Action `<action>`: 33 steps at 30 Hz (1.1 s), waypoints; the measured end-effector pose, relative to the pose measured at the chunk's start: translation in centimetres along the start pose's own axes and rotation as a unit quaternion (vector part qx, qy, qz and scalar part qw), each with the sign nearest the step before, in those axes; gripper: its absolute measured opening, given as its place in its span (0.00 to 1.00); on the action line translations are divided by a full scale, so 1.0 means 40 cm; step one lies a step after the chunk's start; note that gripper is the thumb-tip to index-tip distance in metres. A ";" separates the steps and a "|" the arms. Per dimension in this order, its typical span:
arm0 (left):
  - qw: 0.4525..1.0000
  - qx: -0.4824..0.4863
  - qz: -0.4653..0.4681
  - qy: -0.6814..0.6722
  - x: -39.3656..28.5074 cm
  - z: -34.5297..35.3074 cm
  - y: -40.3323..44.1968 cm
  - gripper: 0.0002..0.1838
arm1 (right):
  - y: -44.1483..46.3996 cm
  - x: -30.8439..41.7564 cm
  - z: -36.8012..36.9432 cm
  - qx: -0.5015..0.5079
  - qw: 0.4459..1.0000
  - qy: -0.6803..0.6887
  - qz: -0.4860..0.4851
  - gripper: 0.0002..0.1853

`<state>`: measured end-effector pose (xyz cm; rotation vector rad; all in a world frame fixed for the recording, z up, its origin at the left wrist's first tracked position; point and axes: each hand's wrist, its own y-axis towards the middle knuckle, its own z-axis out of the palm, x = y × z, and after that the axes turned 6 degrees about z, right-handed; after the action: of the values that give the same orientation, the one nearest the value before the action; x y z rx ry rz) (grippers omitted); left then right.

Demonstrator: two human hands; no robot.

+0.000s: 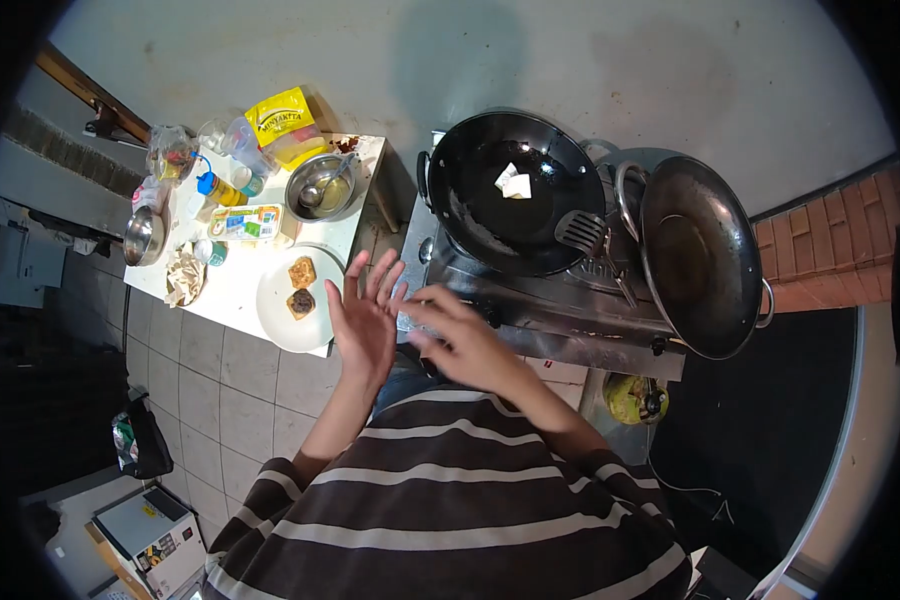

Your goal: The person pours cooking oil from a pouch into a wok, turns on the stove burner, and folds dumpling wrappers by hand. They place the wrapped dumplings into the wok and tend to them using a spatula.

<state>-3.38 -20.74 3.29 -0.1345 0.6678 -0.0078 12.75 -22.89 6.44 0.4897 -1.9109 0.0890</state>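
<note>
My left hand (368, 325) is raised in front of my body, palm up and fingers spread, with nothing in it. Close beside it, my right hand (467, 345) is also empty, its fingers loosely apart and pointing toward the left one. Ahead and to the right, a black wok (470, 180) sits on the stove (530, 305). White pieces (515, 185), perhaps tofu, lie inside it. A slotted spatula (582, 232) rests across the wok's right rim. Left of my hands, a white plate (273, 300) holds two browned food pieces (301, 288), one with a dark top.
A second, larger wok (705, 255) leans tilted at the right. On the white table (245, 315) stand a metal bowl with a ladle (320, 190), an egg-style plastic pack (245, 223), a yellow pouch (282, 118) and a blue-capped bottle (220, 190). A green gas cylinder (630, 400) stands below.
</note>
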 end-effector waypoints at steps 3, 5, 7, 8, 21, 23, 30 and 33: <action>0.999 -0.023 0.005 -0.034 -0.017 -0.006 0.029 0.34 | -0.005 -0.007 0.098 0.020 0.999 0.024 -0.009 0.18; 0.997 -0.063 0.032 -0.038 -0.040 0.010 0.031 0.34 | 0.007 -0.007 0.107 0.019 0.999 0.022 -0.015 0.17; 0.997 -0.066 0.023 -0.027 -0.051 0.001 0.011 0.35 | 0.015 0.015 0.120 0.013 0.999 0.047 -0.004 0.13; 0.998 -0.058 0.015 -0.020 -0.062 -0.007 -0.002 0.35 | 0.014 0.019 0.132 0.027 0.998 0.060 -0.006 0.13; 0.991 -0.109 0.079 0.017 -0.280 -0.214 -0.137 0.30 | 0.007 0.076 0.289 0.114 0.991 0.062 -0.014 0.21; 0.995 -0.093 0.048 -0.003 -0.279 -0.268 -0.179 0.33 | 0.006 0.125 0.362 0.109 0.993 0.015 -0.052 0.23; 0.984 0.016 -0.134 -0.113 -0.411 -0.405 -0.364 0.42 | -0.004 0.172 0.623 0.079 0.969 -0.211 -0.100 0.29; 0.988 0.027 -0.152 -0.026 -0.492 -0.502 -0.410 0.41 | -0.033 0.134 0.676 0.007 0.972 -0.235 0.002 0.27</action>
<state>-30.68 -38.47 1.91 -0.1828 0.5886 -0.3146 -12.05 -33.45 0.55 0.5502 -2.3766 -0.0140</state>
